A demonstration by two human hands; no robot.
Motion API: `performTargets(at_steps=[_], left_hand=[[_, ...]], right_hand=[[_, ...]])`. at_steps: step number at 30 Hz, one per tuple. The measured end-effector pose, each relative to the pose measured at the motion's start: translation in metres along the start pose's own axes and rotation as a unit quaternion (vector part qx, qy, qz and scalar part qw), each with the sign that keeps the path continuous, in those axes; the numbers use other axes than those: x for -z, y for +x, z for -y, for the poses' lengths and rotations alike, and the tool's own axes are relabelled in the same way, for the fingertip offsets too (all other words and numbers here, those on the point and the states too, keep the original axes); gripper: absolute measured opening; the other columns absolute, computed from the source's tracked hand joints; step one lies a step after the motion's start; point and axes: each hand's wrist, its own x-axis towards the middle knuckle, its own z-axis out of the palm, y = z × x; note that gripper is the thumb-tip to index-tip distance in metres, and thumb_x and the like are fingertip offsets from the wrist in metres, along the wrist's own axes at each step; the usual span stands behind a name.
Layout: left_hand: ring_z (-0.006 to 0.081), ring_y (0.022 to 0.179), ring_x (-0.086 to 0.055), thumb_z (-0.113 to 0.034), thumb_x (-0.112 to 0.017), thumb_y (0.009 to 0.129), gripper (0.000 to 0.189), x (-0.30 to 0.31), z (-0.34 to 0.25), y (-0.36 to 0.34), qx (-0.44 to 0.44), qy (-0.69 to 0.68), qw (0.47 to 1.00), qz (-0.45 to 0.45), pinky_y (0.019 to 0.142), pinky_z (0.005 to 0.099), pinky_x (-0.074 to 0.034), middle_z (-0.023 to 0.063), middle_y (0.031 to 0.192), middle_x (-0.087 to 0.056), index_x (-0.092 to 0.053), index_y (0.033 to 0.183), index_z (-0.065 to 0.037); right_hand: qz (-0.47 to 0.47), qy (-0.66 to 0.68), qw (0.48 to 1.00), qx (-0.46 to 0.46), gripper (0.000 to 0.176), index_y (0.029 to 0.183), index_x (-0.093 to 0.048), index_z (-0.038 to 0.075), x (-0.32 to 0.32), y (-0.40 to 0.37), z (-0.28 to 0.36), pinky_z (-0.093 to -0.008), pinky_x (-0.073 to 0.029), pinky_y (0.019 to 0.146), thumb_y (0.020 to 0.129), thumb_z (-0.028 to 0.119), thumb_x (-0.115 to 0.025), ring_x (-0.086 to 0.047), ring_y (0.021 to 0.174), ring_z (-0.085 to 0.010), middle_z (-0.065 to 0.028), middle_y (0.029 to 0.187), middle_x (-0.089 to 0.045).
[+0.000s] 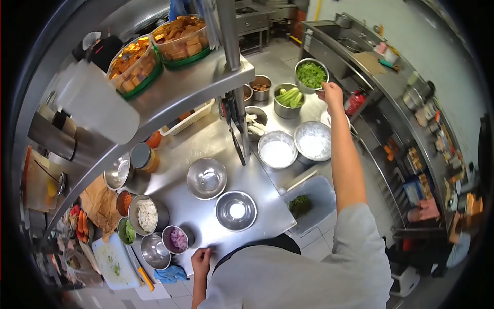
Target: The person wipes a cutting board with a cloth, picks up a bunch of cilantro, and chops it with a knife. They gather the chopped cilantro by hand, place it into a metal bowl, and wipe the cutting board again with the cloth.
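Observation:
My right hand (332,96) is stretched out to the far end of the counter. Its fingers close on the near rim of a metal bowl (312,75) full of chopped leafy greens; the fingertips are partly hidden. My left hand (201,261) is by the near table edge, fingers curled, with nothing visible in it. Closest to it are a metal container of chopped red onion (178,239) and an empty steel bowl (235,211). A second empty steel bowl (206,178) sits just behind that one. Beside the greens is a pot of cut green vegetable pieces (288,101).
Two bowls with white contents (277,154) (313,140) stand under my right forearm. An overhead shelf (180,82) with a post bears tubs of orange-brown chunks (181,37). At left lie a cutting board (116,262) and an orange-handled knife (146,278). A person (100,49) is behind the shelf.

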Motion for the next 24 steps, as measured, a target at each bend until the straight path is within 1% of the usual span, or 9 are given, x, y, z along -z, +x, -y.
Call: performTargets(at_steps=[4,8,10,11,14,17,20,23,24], left_hand=[[0.0102,0.062,-0.060,-0.021,-0.063,0.097,0.025,-0.002,0.051,-0.049,0.106,-0.019,0.978,-0.177,0.056,0.0252,-0.047,0.0055,0.070,-0.067,-0.067,0.086,0.000],[0.0108,0.058,-0.060,-0.022,-0.061,0.099,0.023,-0.001,0.071,-0.113,0.201,-0.021,0.948,-0.247,0.050,0.0260,-0.047,0.0065,0.073,-0.068,-0.066,0.092,0.000],[0.0119,0.063,-0.064,-0.022,-0.062,0.098,0.025,0.016,0.127,-0.151,0.170,0.100,0.961,-0.195,0.058,0.0263,-0.051,0.0077,0.075,-0.071,-0.068,0.092,0.001],[0.0124,0.065,-0.066,-0.022,-0.063,0.098,0.025,0.022,0.148,-0.166,0.151,0.159,0.960,-0.173,0.062,0.0265,-0.053,0.0082,0.076,-0.073,-0.070,0.092,0.002],[0.0162,0.074,-0.069,-0.018,-0.065,0.096,0.022,0.019,0.159,-0.191,0.237,0.126,0.950,-0.159,0.071,0.0292,-0.055,0.0090,0.083,-0.074,-0.072,0.098,0.003],[0.0181,0.085,-0.068,-0.015,-0.065,0.093,0.022,0.011,0.147,-0.212,0.278,0.129,0.948,-0.085,0.079,0.0318,-0.055,0.0101,0.093,-0.074,-0.071,0.107,0.002],[0.0192,0.093,-0.067,-0.013,-0.064,0.092,0.026,-0.013,0.102,-0.207,0.426,-0.075,0.893,-0.122,0.085,0.0339,-0.054,0.0111,0.102,-0.073,-0.070,0.113,0.000],[0.0122,0.057,-0.060,-0.022,-0.058,0.100,0.019,-0.021,0.099,-0.200,0.399,-0.066,0.906,-0.128,0.050,0.0251,-0.048,0.0064,0.080,-0.070,-0.065,0.103,-0.005],[0.0128,0.058,-0.060,-0.023,-0.058,0.099,0.018,-0.020,0.102,-0.197,0.422,-0.105,0.891,-0.129,0.051,0.0252,-0.049,0.0062,0.081,-0.070,-0.066,0.104,-0.007]], right_hand=[[-0.029,0.003,0.999,0.013,0.020,0.089,-0.065,-0.001,-0.028,0.122,-0.075,-0.0326,-0.057,0.069,0.094,0.018,-0.061,-0.068,0.072,-0.0203,-0.0099,0.086,-0.068],[-0.079,-0.199,0.976,-0.029,0.031,0.083,-0.071,0.001,-0.054,0.183,-0.131,-0.0434,-0.054,0.080,0.083,0.032,-0.063,-0.071,0.083,-0.0305,-0.0178,0.090,-0.073],[-0.073,-0.332,0.939,-0.039,0.035,0.088,-0.074,0.003,-0.068,0.183,-0.130,-0.0454,-0.053,0.085,0.082,0.035,-0.063,-0.070,0.091,-0.0360,-0.0196,0.096,-0.073],[-0.056,-0.329,0.941,-0.054,0.036,0.091,-0.074,0.003,-0.078,0.193,-0.142,-0.0456,-0.052,0.086,0.082,0.036,-0.063,-0.069,0.094,-0.0373,-0.0203,0.099,-0.072],[0.020,-0.381,0.922,-0.072,0.041,0.102,-0.075,0.003,-0.097,0.218,-0.174,-0.0464,-0.051,0.091,0.082,0.038,-0.063,-0.066,0.103,-0.0409,-0.0226,0.110,-0.070],[0.092,-0.491,0.866,0.011,0.045,0.098,-0.074,-0.003,-0.120,0.218,-0.181,-0.0465,-0.051,0.089,0.082,0.038,-0.065,-0.068,0.097,-0.0402,-0.0271,0.101,-0.070],[0.184,-0.534,0.825,0.011,0.043,0.100,-0.074,-0.001,-0.127,0.221,-0.188,-0.0460,-0.051,0.090,0.084,0.038,-0.066,-0.067,0.099,-0.0407,-0.0260,0.105,-0.070],[0.227,-0.532,0.815,0.041,0.038,0.100,-0.075,0.002,-0.128,0.213,-0.176,-0.0447,-0.052,0.088,0.084,0.036,-0.067,-0.069,0.096,-0.0379,-0.0233,0.102,-0.071],[0.231,-0.521,0.820,0.050,0.036,0.100,-0.075,0.004,-0.127,0.206,-0.169,-0.0443,-0.052,0.087,0.084,0.035,-0.068,-0.069,0.095,-0.0368,-0.0224,0.101,-0.072]])
